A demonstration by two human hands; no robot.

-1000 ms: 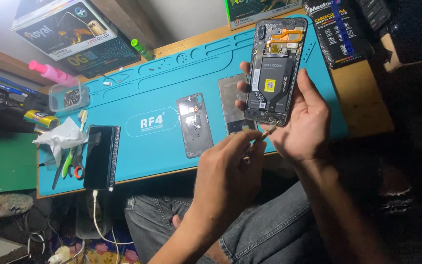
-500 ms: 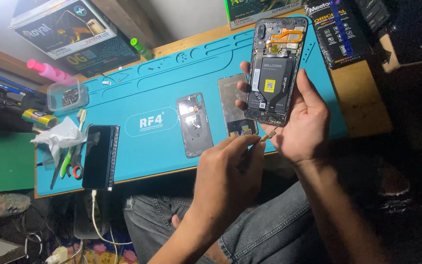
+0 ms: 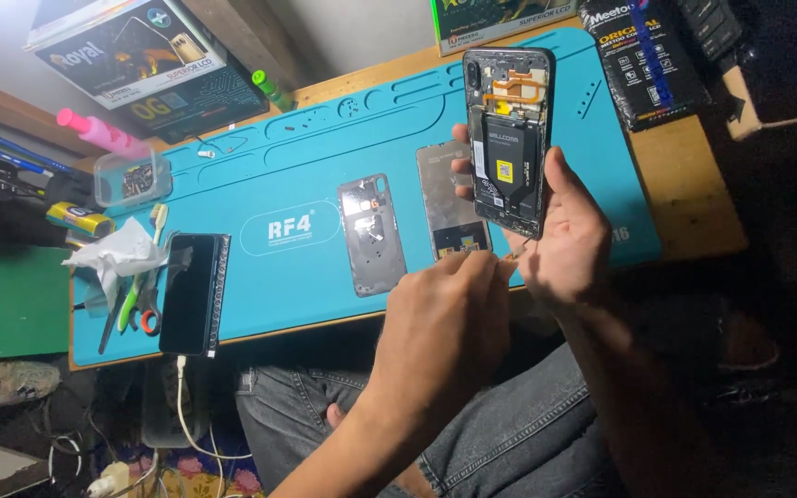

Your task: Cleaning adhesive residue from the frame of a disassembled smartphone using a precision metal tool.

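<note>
Little has shifted since the earlier frames: the left hand has crept a touch up and to the right, so that its pinched fingertips now meet the lower corner of the opened phone, where before they hung just short of it. The right hand has held its pose throughout.

Head view, hands:
- Right hand is clamped on the opened phone, thumb along the right edge, fingers behind the left edge. The phone stands nearly upright above the blue work mat, back cover off, dark battery and an orange flex ribbon showing.
- Left hand has thumb and forefinger closed together on a thin, pale sliver of a tool (pick or tweezer tip; too small to tell which). Its point sits at the phone's bottom edge, touching or very nearly so.
- Judgement: contact at the lower edge suggests work on a part near the phone's base is just starting; nothing looks lifted or freed yet.

Head view, bench:
- A grey back cover lies flat at the middle of the mat, and a second flat panel lies just beside it, partly behind the held phone.
- A dark phone rests at the mat's left end with a white cable running down from it.
- Crumpled tissue and a few hand tools lie just left of that phone.
- A small clear parts box sits at the mat's upper left corner, a pink bottle behind it.
</note>
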